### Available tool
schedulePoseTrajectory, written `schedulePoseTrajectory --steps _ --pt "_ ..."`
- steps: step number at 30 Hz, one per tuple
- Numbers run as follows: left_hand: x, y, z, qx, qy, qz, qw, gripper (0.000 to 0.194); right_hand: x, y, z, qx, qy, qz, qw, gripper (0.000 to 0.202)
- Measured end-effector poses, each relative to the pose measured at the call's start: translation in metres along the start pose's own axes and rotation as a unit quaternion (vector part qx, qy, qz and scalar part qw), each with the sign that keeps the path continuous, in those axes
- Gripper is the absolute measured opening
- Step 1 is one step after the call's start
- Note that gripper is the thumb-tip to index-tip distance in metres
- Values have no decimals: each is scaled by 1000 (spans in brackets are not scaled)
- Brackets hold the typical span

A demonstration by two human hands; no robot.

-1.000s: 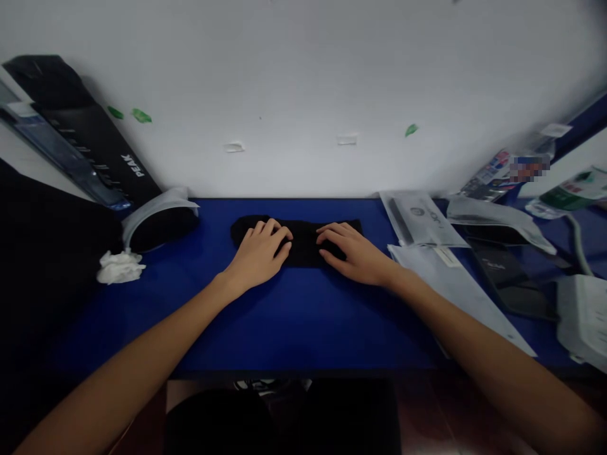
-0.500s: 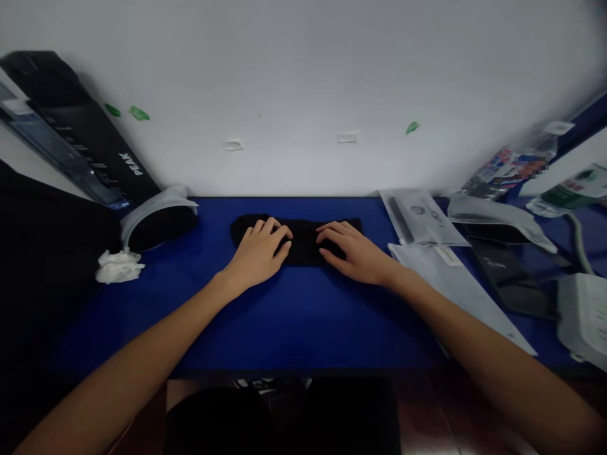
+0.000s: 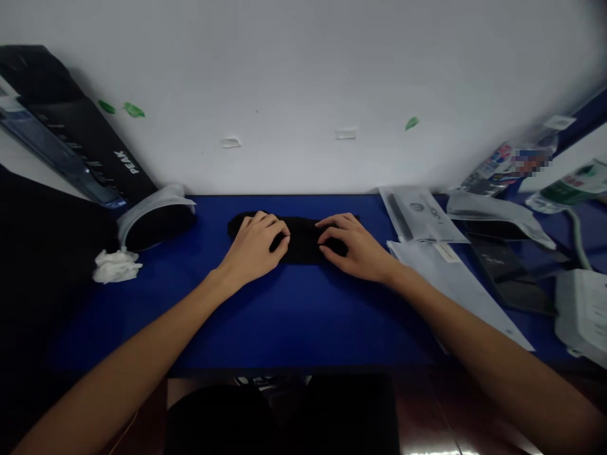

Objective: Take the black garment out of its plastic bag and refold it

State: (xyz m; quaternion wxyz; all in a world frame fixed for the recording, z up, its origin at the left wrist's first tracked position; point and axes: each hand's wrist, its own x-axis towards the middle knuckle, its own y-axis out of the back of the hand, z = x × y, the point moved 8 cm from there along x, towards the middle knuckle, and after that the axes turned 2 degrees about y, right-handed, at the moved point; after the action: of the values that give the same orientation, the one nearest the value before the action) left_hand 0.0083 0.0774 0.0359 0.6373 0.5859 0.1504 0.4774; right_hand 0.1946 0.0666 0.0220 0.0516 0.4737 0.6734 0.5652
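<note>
Two hands lie on one black folded cloth (image 3: 303,240) in the head view, the only view here; the cloth sits flat on the blue desk (image 3: 294,316), near its far edge and close under the white wall (image 3: 303,76); it runs as a long dark strip from left to right. The left hand (image 3: 253,246) lies palm down over the strip's left part, fingers curled and pinching at the fabric near the middle; the right hand (image 3: 355,246) covers the right part likewise, fingertips bent down into the cloth; neither hand is lifted, both grasp or press fabric rather than lie slack.

Judged from this, the step in hand is the folding or smoothing of the strip, with both sets of fingers gathered toward its centre; the next move would call for a firm pinch on a fold edge, an even lift, and both ends kept aligned so the strip does not skew.

Around it: a crumpled white tissue (image 3: 116,265) lies well left of the cloth; a black box marked PEAK (image 3: 95,151) leans against the wall at far left; clear plastic sleeves (image 3: 427,215) lie to the right, near the right forearm; a white device (image 3: 581,313) sits at the right edge.
</note>
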Motion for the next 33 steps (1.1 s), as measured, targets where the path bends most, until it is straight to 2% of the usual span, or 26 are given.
schedulePoseTrajectory --steps 8,13,17,20,26,33 --pt "1 16 0 -84 -14 -30 996 14 1 18 0 30 -34 -5 999 6" --pt "1 24 -2 -143 -29 -68 987 17 0 30 -4 132 9 -18 991 7" --pt "-2 27 -2 -197 -38 -108 974 27 -2 30 -5 209 5 -43 977 13" --pt "-5 26 -1 -224 -39 -151 962 33 -2 28 -8 239 -5 -66 969 16" --pt "-10 15 4 -237 -35 -235 942 36 -4 16 -15 270 -28 -162 949 20" --pt "-12 4 7 -248 -31 -282 926 31 -8 6 -18 297 -35 -240 924 25"
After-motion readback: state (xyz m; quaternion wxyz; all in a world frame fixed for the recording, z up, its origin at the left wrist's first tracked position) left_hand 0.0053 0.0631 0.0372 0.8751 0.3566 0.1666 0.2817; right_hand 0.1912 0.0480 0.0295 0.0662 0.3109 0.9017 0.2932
